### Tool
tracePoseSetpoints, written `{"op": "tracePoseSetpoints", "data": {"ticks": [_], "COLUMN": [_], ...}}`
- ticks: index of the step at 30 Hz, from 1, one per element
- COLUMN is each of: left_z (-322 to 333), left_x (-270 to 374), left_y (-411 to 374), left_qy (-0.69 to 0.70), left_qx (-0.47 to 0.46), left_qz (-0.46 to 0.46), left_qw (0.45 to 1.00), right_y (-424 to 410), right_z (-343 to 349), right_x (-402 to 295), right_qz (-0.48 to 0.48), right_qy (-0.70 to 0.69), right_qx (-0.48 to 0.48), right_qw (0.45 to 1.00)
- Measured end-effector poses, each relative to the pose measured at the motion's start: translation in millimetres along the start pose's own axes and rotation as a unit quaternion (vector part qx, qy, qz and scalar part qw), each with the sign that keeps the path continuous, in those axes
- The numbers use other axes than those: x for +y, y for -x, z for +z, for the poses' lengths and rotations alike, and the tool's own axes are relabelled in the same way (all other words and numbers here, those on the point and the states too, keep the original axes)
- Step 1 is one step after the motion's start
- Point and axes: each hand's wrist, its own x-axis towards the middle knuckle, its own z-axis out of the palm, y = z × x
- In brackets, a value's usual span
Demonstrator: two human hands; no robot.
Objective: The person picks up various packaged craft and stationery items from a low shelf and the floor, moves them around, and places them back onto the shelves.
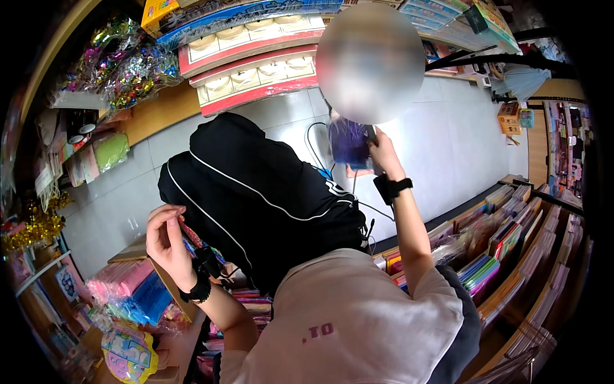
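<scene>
My right hand [385, 152] is stretched forward and grips a purple packet in clear plastic [349, 143] at its right edge. A round blur hides the area just above the packet. My left hand [165, 235] is raised beside my knee in black trousers [230, 192]. Its fingers are loosely bent, and nothing shows between them and the thumb. Behind that wrist, a strip of shiny, multicoloured material [192, 235] is partly hidden. A black band circles each wrist.
Boxed sets with red edges [259, 72] lie stacked ahead. Packs of tinsel [139, 72] fill the left shelf. Racks of thin wrapped goods [508, 230] stand at the right. Dark cables [312, 139] cross the tiled floor [451, 139]. Pink and blue packs [139, 293] lie lower left.
</scene>
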Motion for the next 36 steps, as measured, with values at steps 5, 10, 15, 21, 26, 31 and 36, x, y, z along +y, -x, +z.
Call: {"op": "tracePoseSetpoints", "data": {"ticks": [5, 10, 15, 21, 26, 31, 36], "left_z": [-13, -19, -18, -16, -9, -46, -69], "left_x": [-5, -11, -12, -17, -12, 14, 26], "left_y": [7, 11, 13, 11, 11, 23, 16], "left_qy": [0.007, 0.001, 0.011, 0.016, -0.026, -0.12, -0.128], "left_qx": [0.011, 0.013, 0.018, 0.016, 0.034, 0.077, 0.043], "left_qz": [-0.003, -0.019, -0.023, -0.034, -0.069, -0.089, -0.016], "left_qw": [1.0, 1.0, 1.0, 0.999, 0.997, 0.986, 0.991], "right_y": [-12, -27, -13, -1, -19, -48, -30], "right_z": [19, 25, 11, 30, 85, 139, 157], "right_x": [-36, -22, -11, 63, 153, 206, 248], "right_qz": [0.157, 0.06, 0.028, 0.124, 0.138, -0.005, -0.116], "right_qy": [-0.39, -0.053, 0.158, 0.295, 0.326, 0.317, 0.323], "right_qx": [0.051, 0.138, -0.033, -0.303, -0.358, -0.249, -0.124], "right_qw": [0.906, 0.987, 0.986, 0.898, 0.864, 0.915, 0.931]}}
